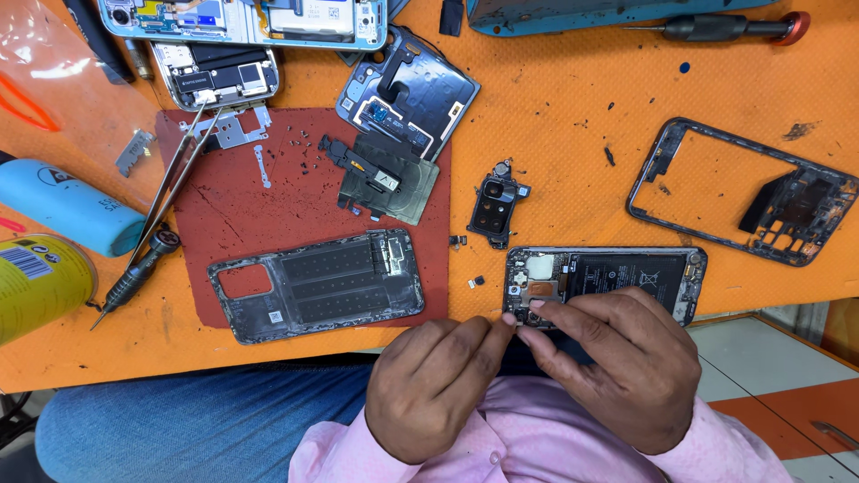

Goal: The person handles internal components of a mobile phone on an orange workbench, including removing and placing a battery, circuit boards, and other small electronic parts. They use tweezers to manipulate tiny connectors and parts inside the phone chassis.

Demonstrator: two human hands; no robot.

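Over to the far left of the opened phone (pixel 617 275), a yellow can (pixel 36 284) and a blue cylinder (pixel 67 206) sit at the orange tabletop (pixel 573 134) edge, with tweezers (pixel 183 165) and a small screwdriver (pixel 134 277) angled beside them. Nearer, on the red mat (pixel 242 206), lies a stripped grey back frame (pixel 318 284), loose screws scattered above it. Now the action: the left hand (pixel 434 385), fingers pinched narrow, meets the phone's lower left corner at the near tabletop edge, fingertip to fingertip with the right hand (pixel 613 362), which lies over the phone's lower edge, fingers pressed down near the camera end. Whether a tiny part sits between those tips, I cannot tell. It looks like fine picking at the board, so the next move likely calls for a steady, delicate pinch. A camera module (pixel 495 207) rests just above and left of the phone; an empty black frame (pixel 743 192) lies above right, a second screwdriver (pixel 716 27) far above. Nothing crowds the hands.
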